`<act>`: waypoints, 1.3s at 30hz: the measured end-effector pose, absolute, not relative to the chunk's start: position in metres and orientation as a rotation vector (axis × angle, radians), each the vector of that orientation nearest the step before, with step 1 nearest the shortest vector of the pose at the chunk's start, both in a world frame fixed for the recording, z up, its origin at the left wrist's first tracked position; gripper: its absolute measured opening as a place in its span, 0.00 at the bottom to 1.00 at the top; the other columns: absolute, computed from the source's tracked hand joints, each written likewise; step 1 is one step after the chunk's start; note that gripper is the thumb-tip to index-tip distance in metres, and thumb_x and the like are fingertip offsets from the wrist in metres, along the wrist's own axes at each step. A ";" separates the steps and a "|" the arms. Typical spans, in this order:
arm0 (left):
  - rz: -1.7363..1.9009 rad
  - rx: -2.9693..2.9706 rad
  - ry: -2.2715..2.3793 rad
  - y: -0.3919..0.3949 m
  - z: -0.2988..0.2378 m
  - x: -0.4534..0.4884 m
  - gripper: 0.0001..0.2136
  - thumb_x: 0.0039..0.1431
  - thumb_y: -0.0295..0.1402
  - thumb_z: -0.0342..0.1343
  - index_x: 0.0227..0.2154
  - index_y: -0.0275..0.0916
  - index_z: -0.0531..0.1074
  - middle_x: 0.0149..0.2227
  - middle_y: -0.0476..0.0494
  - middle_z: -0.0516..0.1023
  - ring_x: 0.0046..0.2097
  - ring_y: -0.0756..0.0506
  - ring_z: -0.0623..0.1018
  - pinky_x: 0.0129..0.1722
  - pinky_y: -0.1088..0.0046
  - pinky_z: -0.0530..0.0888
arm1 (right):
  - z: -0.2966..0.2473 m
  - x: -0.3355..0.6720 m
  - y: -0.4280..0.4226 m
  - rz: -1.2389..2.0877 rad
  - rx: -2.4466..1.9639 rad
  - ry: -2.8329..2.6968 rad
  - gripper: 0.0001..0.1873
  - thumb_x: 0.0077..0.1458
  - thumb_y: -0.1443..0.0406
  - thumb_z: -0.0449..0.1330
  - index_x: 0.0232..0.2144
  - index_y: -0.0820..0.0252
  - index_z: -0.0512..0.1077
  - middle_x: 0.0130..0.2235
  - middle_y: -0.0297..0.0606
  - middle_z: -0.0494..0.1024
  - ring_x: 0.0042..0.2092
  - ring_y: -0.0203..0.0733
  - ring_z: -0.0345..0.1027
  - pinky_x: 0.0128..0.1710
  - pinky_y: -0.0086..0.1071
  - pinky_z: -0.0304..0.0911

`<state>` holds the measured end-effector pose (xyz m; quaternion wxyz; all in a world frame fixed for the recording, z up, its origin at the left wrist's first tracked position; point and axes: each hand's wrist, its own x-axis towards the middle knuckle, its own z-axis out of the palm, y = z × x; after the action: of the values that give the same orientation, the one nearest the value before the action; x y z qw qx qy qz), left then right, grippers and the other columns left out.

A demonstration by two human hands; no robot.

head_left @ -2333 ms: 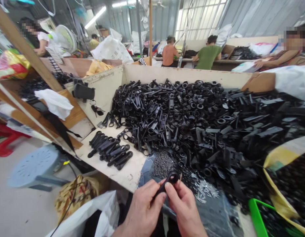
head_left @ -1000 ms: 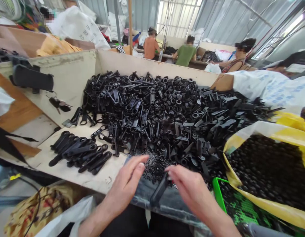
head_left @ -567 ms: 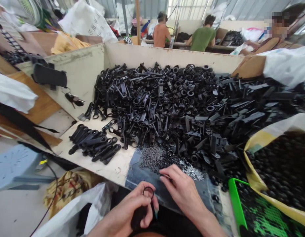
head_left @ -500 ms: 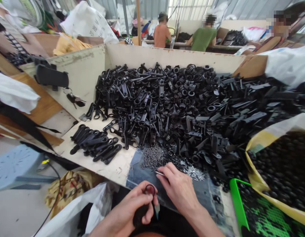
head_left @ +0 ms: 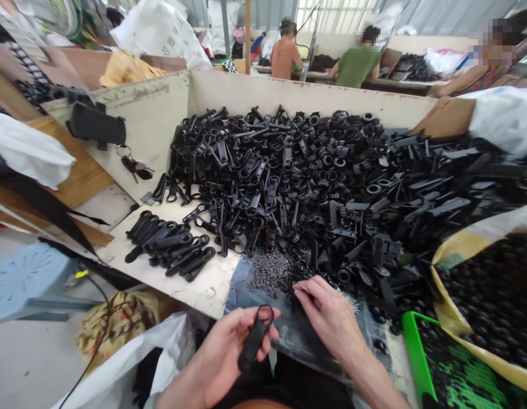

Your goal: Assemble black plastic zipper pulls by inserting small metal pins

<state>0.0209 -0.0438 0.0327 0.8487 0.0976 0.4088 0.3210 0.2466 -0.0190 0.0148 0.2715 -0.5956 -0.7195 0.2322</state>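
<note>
My left hand (head_left: 221,346) is closed around a black plastic handle (head_left: 252,343) with a ring at its upper end. It is low in the middle of the view, in front of the bench edge. My right hand (head_left: 334,318) has its thumb and forefinger pinched together beside a heap of tiny grey metal pieces (head_left: 267,272). Whatever sits in that pinch is too small to make out. Silver pins (head_left: 352,301) lie partly hidden behind the right hand. Under these small parts is a dark blue sheet (head_left: 238,292).
A big heap of black plastic parts (head_left: 272,170) fills the walled bench. Finished-looking handles (head_left: 170,241) lie in a group at left. Right stand a green tray (head_left: 410,346) and a yellow-rimmed sack (head_left: 448,295) of black pieces. Keys (head_left: 136,167) hang left. People (head_left: 284,54) sit behind.
My left hand has turned the handle so its full length shows. My right hand has shifted right and slightly up, away from the left hand, still pinched. The view has shifted slightly.
</note>
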 end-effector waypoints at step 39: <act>0.730 0.457 1.033 -0.046 0.040 0.058 0.20 0.56 0.41 0.64 0.48 0.34 0.77 0.36 0.42 0.80 0.36 0.45 0.76 0.33 0.71 0.68 | 0.031 0.234 -0.048 0.967 -1.187 -1.497 0.09 0.64 0.64 0.64 0.44 0.45 0.83 0.34 0.34 0.80 0.33 0.37 0.74 0.32 0.25 0.69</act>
<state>0.0582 -0.0461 0.0396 0.7823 0.2118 0.4785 0.3380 0.2336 -0.0481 0.0311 0.4795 -0.4864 -0.6135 0.3964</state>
